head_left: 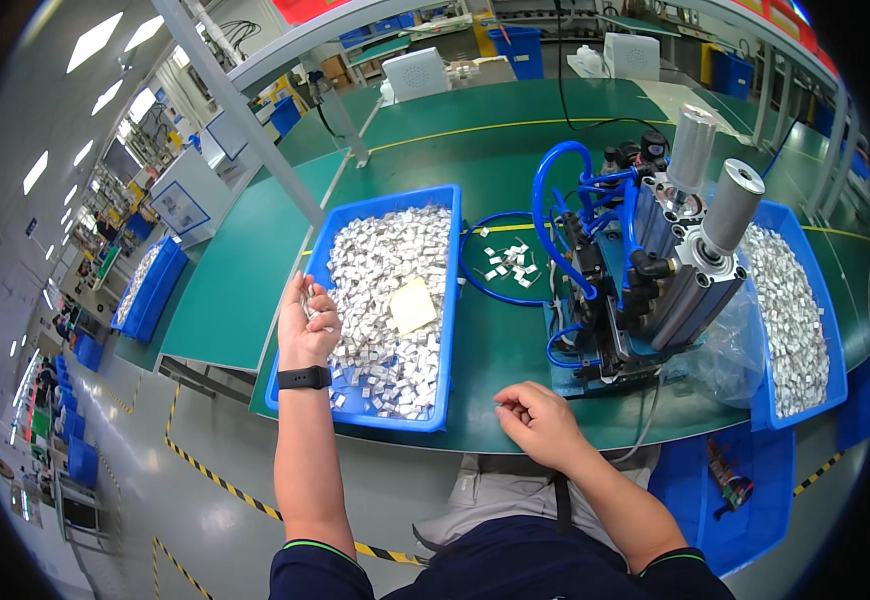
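My left hand [308,322] is turned palm up over the left edge of a blue tray [453,300]. Its fingers curl around what look like a few small white parts, mostly hidden in the palm. Many small white block-shaped parts [380,260] fill the tray, and a yellow paper note [413,305] lies on them. At the front edge of the green table, my right hand [538,424] has its fingers bent and pinched together; whatever they hold is hidden. Beyond it, a loose group of white parts with thin wire leads [510,262] lies on the tabletop.
A machine with two metal cylinders [700,230] and blue air hoses [540,180] stands right of centre. Past it are a clear plastic bag [730,350] and another blue tray [835,370] of white parts. A blue bin [685,500] sits below the table's front edge.
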{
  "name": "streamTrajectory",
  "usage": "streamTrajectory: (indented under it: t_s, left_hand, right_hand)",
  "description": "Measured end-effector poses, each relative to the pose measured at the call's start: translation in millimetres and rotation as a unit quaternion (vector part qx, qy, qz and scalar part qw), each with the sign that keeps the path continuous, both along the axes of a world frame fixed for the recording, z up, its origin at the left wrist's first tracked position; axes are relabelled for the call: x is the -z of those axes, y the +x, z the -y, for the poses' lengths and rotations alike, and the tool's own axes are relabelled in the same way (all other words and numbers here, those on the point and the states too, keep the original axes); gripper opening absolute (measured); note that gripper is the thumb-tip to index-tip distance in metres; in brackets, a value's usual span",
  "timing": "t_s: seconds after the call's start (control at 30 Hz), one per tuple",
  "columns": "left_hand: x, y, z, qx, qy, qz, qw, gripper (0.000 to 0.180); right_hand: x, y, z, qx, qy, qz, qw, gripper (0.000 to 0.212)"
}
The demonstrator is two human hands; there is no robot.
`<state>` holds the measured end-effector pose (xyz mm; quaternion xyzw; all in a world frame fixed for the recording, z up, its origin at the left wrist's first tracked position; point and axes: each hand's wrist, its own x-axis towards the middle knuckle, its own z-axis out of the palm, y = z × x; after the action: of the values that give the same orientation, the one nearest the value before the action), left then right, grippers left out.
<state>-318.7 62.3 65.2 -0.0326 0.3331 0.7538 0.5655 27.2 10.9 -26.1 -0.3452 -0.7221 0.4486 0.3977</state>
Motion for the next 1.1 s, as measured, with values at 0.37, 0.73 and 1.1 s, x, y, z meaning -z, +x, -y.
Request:
streamTrajectory:
  t_s: [0.37,0.73,1.1]
  left_hand:
    - [-2,242,103,0.355,0.010,-0.039,0.934,0.029]
    - [42,310,84,0.482,-0.009,-0.048,0.875,0.037]
    - [56,330,82,0.480,0.023,-0.181,0.858,0.035]
  right_hand:
    - [-75,62,30,0.070,0.032,-0.059,0.995,0.026]
    - [-65,128,49,0.150,0.051,0.108,0.981,0.022]
    - [-70,139,34,0.188,-0.062,0.159,0.967,0.019]
